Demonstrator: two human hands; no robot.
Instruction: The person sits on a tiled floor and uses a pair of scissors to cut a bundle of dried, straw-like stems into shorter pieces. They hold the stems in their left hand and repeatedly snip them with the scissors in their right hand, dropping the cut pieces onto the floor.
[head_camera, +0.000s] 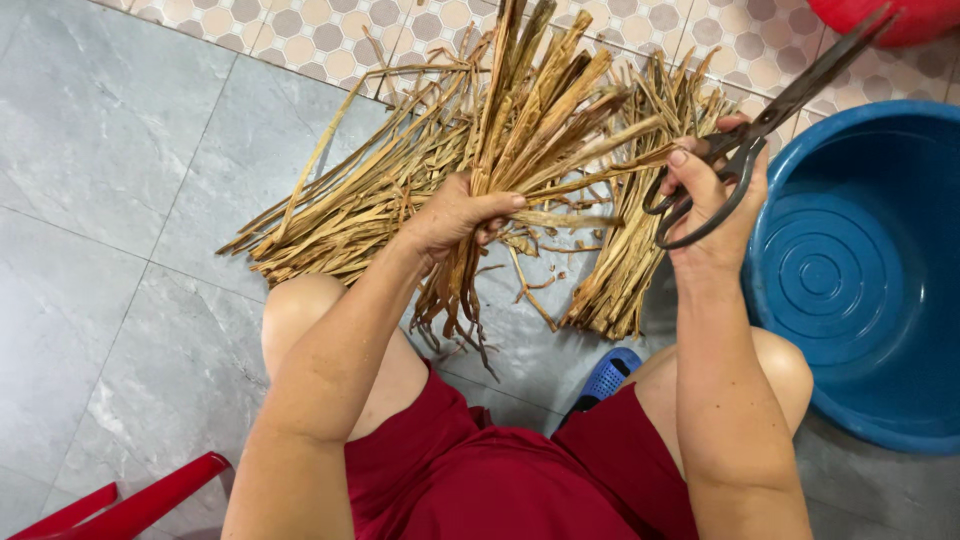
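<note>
Left hand (455, 215) fingers clenched around a bundle (520, 120) of dry tan reed strips, held mid-scene above the floor (110, 200). Long axis runs near to far, slightly tilted right; frayed ends hang near, stiff tips point far. Strips flat, brittle, straw-coloured. Right hand (715, 200) fingers threaded through the loops of dark scissors (770, 120), blades pointing far-right, seemingly closed. More strips in two piles (640, 250) on floor beneath. Blue basin (860, 290) at right, nothing visible inside. Red tub (880, 15) far right.
</note>
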